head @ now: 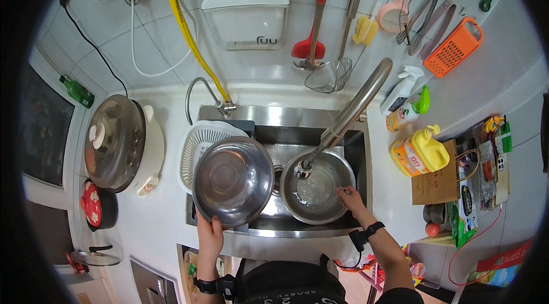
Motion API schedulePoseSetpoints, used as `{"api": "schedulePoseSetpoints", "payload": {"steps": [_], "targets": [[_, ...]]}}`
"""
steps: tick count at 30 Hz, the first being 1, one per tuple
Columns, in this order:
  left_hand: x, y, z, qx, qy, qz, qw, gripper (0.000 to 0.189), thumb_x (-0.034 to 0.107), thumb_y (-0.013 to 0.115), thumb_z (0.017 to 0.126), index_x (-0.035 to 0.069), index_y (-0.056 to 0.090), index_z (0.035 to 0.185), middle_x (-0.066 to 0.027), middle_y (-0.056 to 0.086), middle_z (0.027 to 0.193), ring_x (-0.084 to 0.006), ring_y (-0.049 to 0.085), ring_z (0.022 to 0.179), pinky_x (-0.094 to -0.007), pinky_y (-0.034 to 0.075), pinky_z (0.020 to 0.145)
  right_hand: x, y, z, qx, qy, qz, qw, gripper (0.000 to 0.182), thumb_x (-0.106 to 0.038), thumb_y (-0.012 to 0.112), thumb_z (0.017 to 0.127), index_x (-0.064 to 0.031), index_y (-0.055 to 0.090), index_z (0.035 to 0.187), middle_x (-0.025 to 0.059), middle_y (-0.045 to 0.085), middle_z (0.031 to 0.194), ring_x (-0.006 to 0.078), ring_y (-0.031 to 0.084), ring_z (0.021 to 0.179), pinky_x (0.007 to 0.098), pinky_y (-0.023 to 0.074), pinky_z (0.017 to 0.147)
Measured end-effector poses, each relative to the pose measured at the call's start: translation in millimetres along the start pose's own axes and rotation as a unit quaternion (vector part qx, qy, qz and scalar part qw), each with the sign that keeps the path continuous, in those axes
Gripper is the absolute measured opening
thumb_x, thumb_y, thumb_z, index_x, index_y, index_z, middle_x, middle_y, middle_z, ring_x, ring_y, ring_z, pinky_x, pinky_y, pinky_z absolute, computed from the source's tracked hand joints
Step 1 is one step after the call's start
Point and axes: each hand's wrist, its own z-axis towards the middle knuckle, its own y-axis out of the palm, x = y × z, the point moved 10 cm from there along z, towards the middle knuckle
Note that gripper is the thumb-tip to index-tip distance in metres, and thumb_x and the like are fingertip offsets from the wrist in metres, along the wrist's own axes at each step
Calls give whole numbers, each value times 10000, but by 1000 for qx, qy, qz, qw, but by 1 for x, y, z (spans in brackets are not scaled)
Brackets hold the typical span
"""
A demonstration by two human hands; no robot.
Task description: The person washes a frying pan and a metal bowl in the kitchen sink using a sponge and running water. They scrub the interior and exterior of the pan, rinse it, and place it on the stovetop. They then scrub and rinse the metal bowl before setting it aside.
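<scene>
My left hand [210, 231] grips the lower rim of a stainless steel bowl [233, 182], which is tilted with its base up over the left of the sink and beside a white plastic colander [188, 154]. My right hand [351, 200] is at the right rim of a second steel bowl [317, 214] in the sink; its fingertips seem to pinch something small and shiny, too small to name. Water lies in this bowl, under the head of a steel faucet [303, 169]. The sink [291, 232] is stainless steel.
A small curved tap [223, 109] stands behind the colander. At left are a lidded electric cooker [150, 145] and a red-lidded pot [92, 205]. Spray bottles [401, 89] and a yellow detergent jug [422, 152] stand at right. Utensils hang on the wall, including a wire skimmer [328, 74].
</scene>
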Motion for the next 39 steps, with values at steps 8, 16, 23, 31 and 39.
{"api": "schedulePoseSetpoints", "payload": {"steps": [8, 16, 23, 31, 39], "targets": [[15, 12, -2, -29, -83, -70, 994, 521, -10, 347, 859, -8, 161, 1345, -210, 480, 1143, -271, 559, 945, -307, 491, 738, 13, -15, 18, 62, -110, -83, 988, 310, -252, 511, 869, 36, 546, 977, 112, 586, 684, 177, 557, 576, 321, 434, 516], [9, 4, -4, -14, -61, -97, 993, 527, -22, 321, 868, 25, 127, 1356, -195, 469, 1141, -228, 574, 901, -295, 548, 647, 17, -10, 9, 57, -88, -211, 972, 388, -311, 445, 889, 64, 519, 957, 246, 608, 829, 337, 615, 766, 396, 482, 658], [-4, -24, -3, 27, -34, -69, 997, 451, -27, 336, 869, -12, 241, 1310, -186, 498, 1125, -220, 545, 963, -290, 456, 798, 64, -11, 7, 90, -31, -320, 943, 571, -347, 523, 836, 164, 401, 1058, 278, 585, 951, 418, 579, 868, 405, 480, 771], [6, -54, -11, 80, -59, -93, 991, 432, -23, 350, 866, -21, 266, 1290, -186, 505, 1113, -221, 533, 979, -294, 427, 835, 65, 2, 16, -37, 47, 20, 998, 458, -201, 618, 756, 48, 480, 1115, 153, 603, 942, 215, 595, 796, 326, 482, 673], [15, -44, -3, 54, -45, -93, 993, 434, -22, 348, 865, -9, 255, 1288, -180, 516, 1071, -214, 579, 879, -290, 511, 674, -80, -18, -36, 44, -195, -102, 975, 237, -108, 565, 745, -8, 500, 950, 138, 586, 794, 247, 567, 667, 348, 443, 608]]}}
